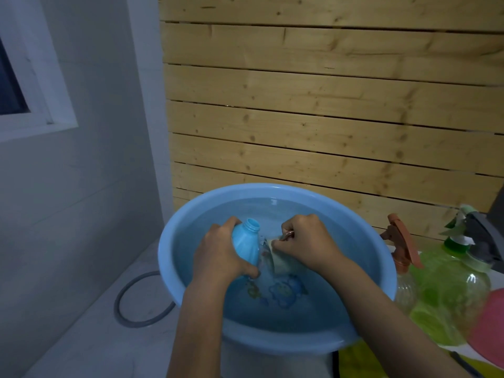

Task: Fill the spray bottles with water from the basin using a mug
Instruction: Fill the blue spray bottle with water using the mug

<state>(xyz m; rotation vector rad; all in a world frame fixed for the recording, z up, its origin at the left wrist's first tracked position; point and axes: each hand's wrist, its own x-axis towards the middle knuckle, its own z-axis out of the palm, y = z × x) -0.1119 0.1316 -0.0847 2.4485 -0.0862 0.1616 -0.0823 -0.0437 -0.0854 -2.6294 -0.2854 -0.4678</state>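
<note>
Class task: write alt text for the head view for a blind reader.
Over a water-filled blue basin, the left hand grips an uncapped blue bottle while the right hand holds a pale mug tilted beside it. Spray bottles stand to the right.

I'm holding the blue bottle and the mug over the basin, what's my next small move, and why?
Probably raise the mug in your right hand to the open neck of the blue bottle and pour. The mug lies tipped in the basin, in the water, below that neck, while your left hand grips the bottle, uncapped and tilted, over it.
</note>
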